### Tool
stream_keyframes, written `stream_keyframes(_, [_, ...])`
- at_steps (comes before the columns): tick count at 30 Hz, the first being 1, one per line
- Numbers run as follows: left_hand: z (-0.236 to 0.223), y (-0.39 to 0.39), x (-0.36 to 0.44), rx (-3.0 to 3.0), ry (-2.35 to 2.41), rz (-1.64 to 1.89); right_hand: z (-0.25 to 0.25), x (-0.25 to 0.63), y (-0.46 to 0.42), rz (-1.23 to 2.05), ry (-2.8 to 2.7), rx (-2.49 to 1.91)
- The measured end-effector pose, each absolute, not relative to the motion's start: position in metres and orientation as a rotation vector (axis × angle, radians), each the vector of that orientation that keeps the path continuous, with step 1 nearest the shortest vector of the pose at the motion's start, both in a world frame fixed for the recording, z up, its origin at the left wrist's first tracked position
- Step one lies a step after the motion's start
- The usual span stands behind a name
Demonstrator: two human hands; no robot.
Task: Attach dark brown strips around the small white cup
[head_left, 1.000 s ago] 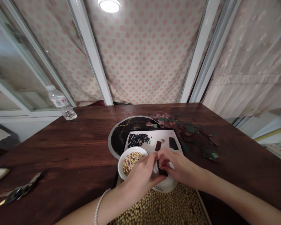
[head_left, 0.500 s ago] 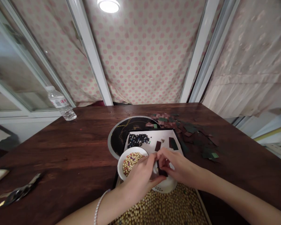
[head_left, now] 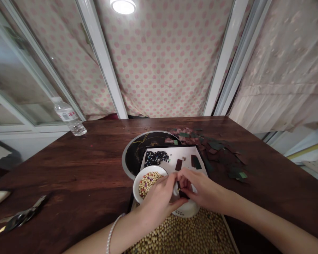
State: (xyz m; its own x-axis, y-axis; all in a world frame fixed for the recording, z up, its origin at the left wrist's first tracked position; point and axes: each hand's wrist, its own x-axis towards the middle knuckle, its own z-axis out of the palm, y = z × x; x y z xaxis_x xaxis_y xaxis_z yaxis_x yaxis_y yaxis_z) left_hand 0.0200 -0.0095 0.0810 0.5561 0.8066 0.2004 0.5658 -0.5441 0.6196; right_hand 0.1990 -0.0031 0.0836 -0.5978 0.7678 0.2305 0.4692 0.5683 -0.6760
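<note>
**Right hand** pinched a dark strip in a narrow grip between thumb and fingertips. The strip lay just under those fingers, above a white plate, its long axis running roughly away from the person with a slight tilt. Left hand was beside it, slightly farther from the strip, with its fingertips closed narrowly at the strip's left edge; whether they held the strip or something smaller could not be told. That hand overlapped the rim of a white bowl of mixed beans. Beyond them lay a card bearing more strips and dark beads.
</note>
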Motion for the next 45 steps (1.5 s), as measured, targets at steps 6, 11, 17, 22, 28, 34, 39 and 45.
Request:
stream_keyframes(6, [0.082,-0.009,0.020,2.318,1.102,0.664,0.085,0.199,-0.003,0.807,-2.290,-0.974])
stream_keyframes(11, [0.079,-0.009,0.020,2.321,1.089,0.689,0.086,0.201,-0.003,0.819,-2.283,-0.996])
stream_keyframes(17, [0.079,-0.009,0.020,2.311,1.104,0.673,0.084,0.201,-0.003,0.843,-2.275,-0.953])
stream_keyframes(22, [0.082,-0.010,0.021,2.293,1.117,0.647,0.082,0.199,-0.004,0.823,-2.260,-0.933])
stream_keyframes(28, [0.080,-0.010,0.021,2.303,1.131,0.676,0.081,0.197,-0.004,0.755,-2.272,-0.957])
stream_keyframes(34, [0.083,-0.010,0.021,2.295,1.093,0.661,0.079,0.199,-0.005,0.679,-2.295,-0.957])
stream_keyframes(39, [0.084,-0.009,0.020,2.275,1.056,0.669,0.071,0.201,-0.005,0.560,-2.380,-0.950])
stream_keyframes(45, [0.081,-0.008,0.020,2.294,1.069,0.678,0.064,0.202,0.000,0.386,-2.376,-0.910])
